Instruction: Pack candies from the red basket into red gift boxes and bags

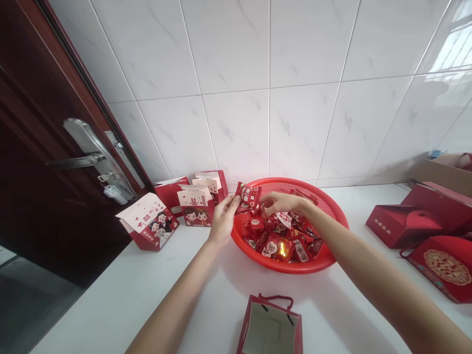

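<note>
My left hand (222,219) is closed on red wrapped candies (248,197), pinched between thumb and fingers over the left rim of a red plastic basket (289,268). My right hand (283,202) reaches into the basket, its fingers curled down among the candies; whatever they grip is hidden. Inside lies a heap of wrapped candies (271,247), mostly red with white lettering, one of them shiny gold (284,250). Below the basket, near the bottom edge, a red paper gift bag (299,334) with a cord handle stands with its mouth open.
Several red and cream printed gift boxes (153,223) stand at the left by a dark wooden door (33,147) with a metal handle. More red boxes (401,226) and a round-patterned red bag (444,265) are at right, near a cardboard box (438,172). A tiled wall (236,128) rises behind.
</note>
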`<state>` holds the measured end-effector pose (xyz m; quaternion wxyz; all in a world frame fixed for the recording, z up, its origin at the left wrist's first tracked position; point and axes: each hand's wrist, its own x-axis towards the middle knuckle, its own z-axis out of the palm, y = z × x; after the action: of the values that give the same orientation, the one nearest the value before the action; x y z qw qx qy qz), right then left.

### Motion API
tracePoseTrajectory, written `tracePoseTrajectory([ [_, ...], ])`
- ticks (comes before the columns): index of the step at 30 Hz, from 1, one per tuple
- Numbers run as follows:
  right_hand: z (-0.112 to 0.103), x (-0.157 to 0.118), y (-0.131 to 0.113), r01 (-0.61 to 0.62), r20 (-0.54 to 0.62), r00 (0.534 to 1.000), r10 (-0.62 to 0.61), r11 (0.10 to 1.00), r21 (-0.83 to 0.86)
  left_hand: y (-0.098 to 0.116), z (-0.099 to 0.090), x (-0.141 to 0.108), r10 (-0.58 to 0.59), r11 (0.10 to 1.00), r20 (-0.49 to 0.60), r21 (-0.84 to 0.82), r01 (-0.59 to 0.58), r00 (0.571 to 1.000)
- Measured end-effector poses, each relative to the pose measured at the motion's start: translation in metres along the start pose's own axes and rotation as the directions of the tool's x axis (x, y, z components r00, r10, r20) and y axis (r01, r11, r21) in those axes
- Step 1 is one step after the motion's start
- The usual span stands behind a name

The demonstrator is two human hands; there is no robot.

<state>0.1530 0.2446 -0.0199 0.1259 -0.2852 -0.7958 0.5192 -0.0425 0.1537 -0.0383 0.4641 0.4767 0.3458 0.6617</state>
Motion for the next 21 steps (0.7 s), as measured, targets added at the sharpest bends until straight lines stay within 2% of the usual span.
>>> tracePoseTrajectory([
  [12,0.005,0.008,0.013,0.018,0.083,0.996,-0.020,1.000,0.024,0.001,0.000,-0.002,-0.005,1.000,0.010,0.012,0.005,1.000],
  [21,0.010,0.012,0.015,0.013,0.116,0.993,-0.003,0.996,-0.084,0.002,0.002,-0.001,0.002,1.000,0.016,0.018,-0.002,1.000],
])
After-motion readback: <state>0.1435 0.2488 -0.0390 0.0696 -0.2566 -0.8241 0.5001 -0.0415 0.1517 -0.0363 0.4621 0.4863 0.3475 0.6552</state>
